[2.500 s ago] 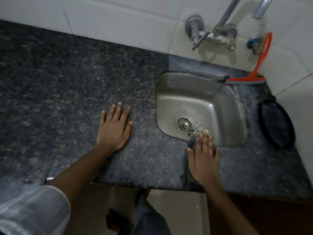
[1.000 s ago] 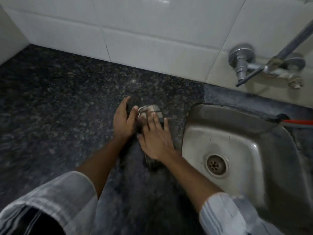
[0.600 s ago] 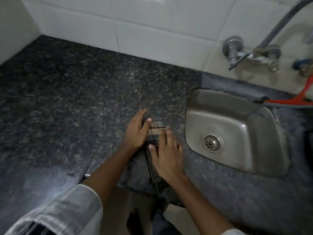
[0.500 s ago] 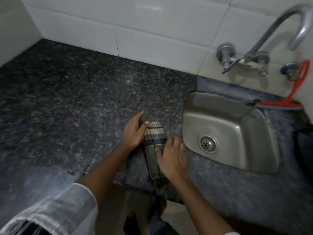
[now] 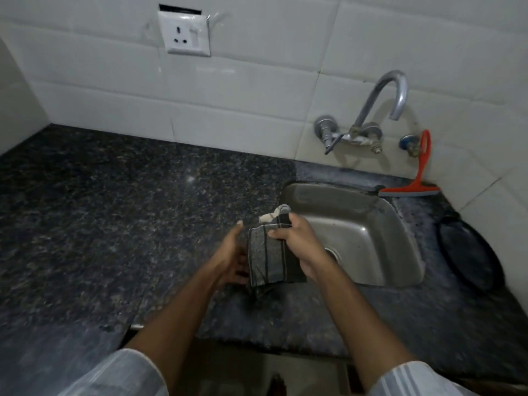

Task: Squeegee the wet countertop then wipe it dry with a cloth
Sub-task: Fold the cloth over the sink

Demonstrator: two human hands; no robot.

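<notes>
Broadly, a dark speckled stone table (image 5: pixel 120 224) fills the view, running from a white tiled wall (image 5: pixel 257 90) at the far side to the near edge where the person stands. Set into the table on the right is a steel sink (image 5: pixel 368 224), with a curved tap (image 5: pixel 380 104) on the wall above it. A red squeegee (image 5: pixel 411 187) leans against the wall at the far right corner of the sink, out of use, so the squeegee stage looks finished and the drying stage appears to be in hand. A wall socket (image 5: pixel 188 35) sits high at the far left.

Near the middle, just left of the sink, the right hand (image 5: pixel 297 241) holds a checked cloth (image 5: pixel 268 255) up off the table, its fingers (image 5: pixel 281 231) closed around the upper part so the rest hangs down. The left hand (image 5: pixel 231 258) is beside the cloth's left edge, loosely open and touching or nearly touching the fabric; a firm grip cannot be made out.

To dry well, the cloth likely wants refolding to a fresh flat face, then pressing down with a spread palm and drawing in overlapping passes toward the sink.
</notes>
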